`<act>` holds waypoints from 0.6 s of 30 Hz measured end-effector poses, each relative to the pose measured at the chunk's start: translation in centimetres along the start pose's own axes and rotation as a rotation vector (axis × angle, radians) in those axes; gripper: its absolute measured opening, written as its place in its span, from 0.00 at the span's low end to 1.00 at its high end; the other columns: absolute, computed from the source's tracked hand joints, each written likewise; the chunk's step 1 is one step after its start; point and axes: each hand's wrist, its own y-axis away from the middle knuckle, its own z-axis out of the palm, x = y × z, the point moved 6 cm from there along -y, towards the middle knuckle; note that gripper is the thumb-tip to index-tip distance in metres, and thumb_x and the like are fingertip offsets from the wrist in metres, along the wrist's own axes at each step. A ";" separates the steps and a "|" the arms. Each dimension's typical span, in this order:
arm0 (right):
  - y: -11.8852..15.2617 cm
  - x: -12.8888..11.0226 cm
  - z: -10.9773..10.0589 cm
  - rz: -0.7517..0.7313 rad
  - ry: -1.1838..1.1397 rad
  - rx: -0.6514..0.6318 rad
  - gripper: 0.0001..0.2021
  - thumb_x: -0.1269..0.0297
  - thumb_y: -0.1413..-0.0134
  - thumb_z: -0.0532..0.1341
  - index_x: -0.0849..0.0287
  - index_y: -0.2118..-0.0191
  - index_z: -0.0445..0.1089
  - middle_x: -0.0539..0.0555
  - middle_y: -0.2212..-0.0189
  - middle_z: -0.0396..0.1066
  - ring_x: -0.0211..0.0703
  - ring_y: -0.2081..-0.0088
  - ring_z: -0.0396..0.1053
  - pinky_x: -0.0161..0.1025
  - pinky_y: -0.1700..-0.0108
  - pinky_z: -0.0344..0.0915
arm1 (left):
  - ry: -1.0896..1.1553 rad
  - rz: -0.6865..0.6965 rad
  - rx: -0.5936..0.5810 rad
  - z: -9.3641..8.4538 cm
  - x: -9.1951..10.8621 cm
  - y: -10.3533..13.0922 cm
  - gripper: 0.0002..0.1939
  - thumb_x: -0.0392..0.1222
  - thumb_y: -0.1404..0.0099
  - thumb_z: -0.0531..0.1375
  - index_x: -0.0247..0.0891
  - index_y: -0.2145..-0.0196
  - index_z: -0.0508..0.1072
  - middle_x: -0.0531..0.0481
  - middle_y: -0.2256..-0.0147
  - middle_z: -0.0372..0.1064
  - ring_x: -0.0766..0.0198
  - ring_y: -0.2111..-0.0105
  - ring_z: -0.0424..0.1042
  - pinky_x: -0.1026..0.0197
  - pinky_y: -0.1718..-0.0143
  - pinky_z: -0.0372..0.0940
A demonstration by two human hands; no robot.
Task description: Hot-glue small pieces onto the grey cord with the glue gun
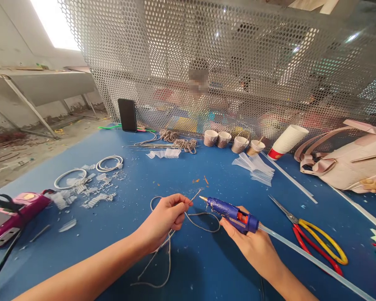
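Observation:
Pinched in the fingers of my left hand [170,215] is a thin grey cord [196,195], one short end pointing up and to the right. More of the cord loops below and behind that hand onto the blue table. My right hand [253,240] grips a blue hot glue gun [227,211], with a long translucent glue stick [313,253] coming out of its back. The gun's nozzle is close to the cord's tip; whether they touch I cannot tell.
Red-and-yellow-handled pliers [301,221] lie right. Paper-wrapped cups [240,144], stacked paper cups [288,141], a pink bag [357,154], cord bundles [184,145] and a phone [127,115] line a perforated metal screen [175,54]. White rings [70,179], plastic scraps and a power strip [19,215] are left.

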 end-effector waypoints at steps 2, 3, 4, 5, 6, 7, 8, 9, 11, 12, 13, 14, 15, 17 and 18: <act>0.0 0.0 0.0 -0.040 0.032 0.027 0.10 0.56 0.43 0.57 0.57 0.67 0.70 0.54 0.72 0.72 0.42 0.71 0.71 0.32 0.71 0.69 | -0.020 0.003 -0.009 0.1 0.0 0.0 0.06 0.40 0.46 0.58 0.35 0.71 0.67 0.63 0.85 0.47 0.74 0.84 0.44 0.66 0.83 0.39; 0.0 -0.1 0.0 -0.056 0.040 0.035 0.10 0.57 0.44 0.57 0.57 0.67 0.69 0.53 0.73 0.72 0.42 0.73 0.71 0.33 0.73 0.68 | -0.029 0.000 -0.015 0.1 -0.1 0.0 0.06 0.40 0.46 0.58 0.35 0.71 0.67 0.63 0.85 0.47 0.74 0.84 0.44 0.66 0.82 0.39; 0.0 -0.2 -0.1 -0.067 0.043 0.035 0.10 0.57 0.44 0.58 0.58 0.67 0.69 0.52 0.75 0.71 0.41 0.75 0.70 0.32 0.75 0.67 | -0.038 -0.001 -0.019 0.2 -0.1 0.0 0.06 0.40 0.46 0.58 0.35 0.71 0.67 0.63 0.85 0.47 0.74 0.84 0.44 0.66 0.82 0.40; -0.1 -0.2 0.0 -0.071 0.044 0.029 0.09 0.57 0.44 0.58 0.58 0.68 0.68 0.51 0.77 0.70 0.40 0.77 0.68 0.32 0.77 0.66 | -0.045 -0.002 -0.022 0.2 -0.2 0.0 0.06 0.40 0.46 0.58 0.35 0.71 0.67 0.63 0.86 0.47 0.74 0.84 0.44 0.66 0.82 0.40; -0.1 -0.3 0.0 -0.064 0.044 0.027 0.09 0.58 0.43 0.58 0.58 0.69 0.68 0.50 0.79 0.68 0.38 0.79 0.66 0.32 0.78 0.64 | -0.050 -0.002 -0.023 0.2 -0.2 0.0 0.06 0.40 0.46 0.58 0.35 0.71 0.67 0.62 0.86 0.48 0.74 0.84 0.44 0.66 0.82 0.39; -0.1 -0.3 0.0 -0.053 0.040 0.028 0.09 0.58 0.43 0.57 0.58 0.69 0.67 0.48 0.80 0.66 0.37 0.81 0.64 0.31 0.79 0.63 | -0.054 0.000 -0.023 0.2 -0.2 0.0 0.06 0.40 0.46 0.58 0.35 0.70 0.67 0.62 0.86 0.48 0.74 0.84 0.44 0.66 0.82 0.39; -0.1 -0.3 0.1 -0.043 0.030 0.026 0.10 0.58 0.43 0.57 0.58 0.70 0.67 0.47 0.82 0.64 0.36 0.82 0.62 0.31 0.79 0.62 | -0.056 0.001 -0.026 0.3 -0.2 0.1 0.06 0.40 0.45 0.58 0.35 0.70 0.67 0.63 0.86 0.48 0.74 0.85 0.45 0.66 0.82 0.39; -0.1 -0.3 0.1 -0.035 0.016 0.027 0.10 0.58 0.43 0.57 0.58 0.70 0.66 0.47 0.82 0.62 0.35 0.82 0.61 0.31 0.79 0.62 | -0.056 0.002 -0.031 0.3 -0.2 0.1 0.06 0.40 0.45 0.58 0.35 0.70 0.67 0.63 0.86 0.48 0.74 0.85 0.45 0.65 0.82 0.39; -0.1 -0.5 0.2 -0.039 -0.004 0.026 0.10 0.58 0.43 0.57 0.59 0.71 0.65 0.46 0.83 0.61 0.35 0.83 0.60 0.30 0.79 0.62 | -0.050 0.004 -0.041 0.4 -0.2 0.1 0.06 0.40 0.45 0.58 0.35 0.71 0.67 0.63 0.86 0.48 0.74 0.85 0.45 0.65 0.82 0.39; -0.1 -0.6 0.3 -0.051 -0.002 0.025 0.10 0.58 0.44 0.57 0.59 0.71 0.65 0.46 0.83 0.61 0.34 0.83 0.60 0.30 0.79 0.61 | -0.047 0.004 -0.044 0.4 -0.2 0.2 0.06 0.40 0.45 0.58 0.35 0.71 0.67 0.63 0.86 0.48 0.74 0.85 0.45 0.65 0.82 0.39; -0.1 -0.7 0.3 -0.065 0.009 0.028 0.10 0.59 0.44 0.58 0.59 0.71 0.65 0.46 0.83 0.61 0.34 0.83 0.59 0.30 0.79 0.61 | -0.042 0.005 -0.044 0.4 -0.2 0.2 0.06 0.40 0.46 0.58 0.35 0.71 0.67 0.63 0.86 0.48 0.75 0.85 0.45 0.66 0.82 0.39; -0.1 -0.8 0.2 -0.077 0.025 0.035 0.10 0.59 0.44 0.58 0.59 0.71 0.65 0.46 0.84 0.61 0.34 0.84 0.59 0.30 0.80 0.61 | -0.037 0.006 -0.041 0.4 -0.2 0.2 0.06 0.40 0.46 0.58 0.35 0.71 0.66 0.63 0.86 0.48 0.75 0.85 0.45 0.66 0.82 0.39; -0.1 -0.8 0.1 -0.086 0.040 0.045 0.10 0.59 0.44 0.58 0.59 0.71 0.65 0.46 0.84 0.61 0.34 0.84 0.59 0.30 0.80 0.60 | -0.031 0.007 -0.037 0.4 -0.2 0.2 0.07 0.41 0.46 0.59 0.35 0.71 0.66 0.63 0.86 0.48 0.75 0.85 0.45 0.66 0.82 0.39; -0.2 -0.9 -0.2 -0.090 0.058 0.066 0.09 0.60 0.44 0.58 0.60 0.70 0.65 0.46 0.84 0.62 0.34 0.84 0.60 0.30 0.79 0.61 | -0.021 0.008 -0.029 0.3 -0.1 0.2 0.07 0.41 0.46 0.60 0.36 0.72 0.65 0.63 0.86 0.47 0.75 0.85 0.45 0.66 0.82 0.39; -0.2 -1.0 -0.2 -0.093 0.062 0.072 0.09 0.60 0.44 0.58 0.60 0.70 0.65 0.47 0.83 0.62 0.34 0.84 0.60 0.30 0.79 0.61 | -0.017 0.009 -0.026 0.3 -0.1 0.2 0.08 0.42 0.46 0.60 0.36 0.72 0.65 0.63 0.86 0.47 0.75 0.85 0.45 0.67 0.82 0.39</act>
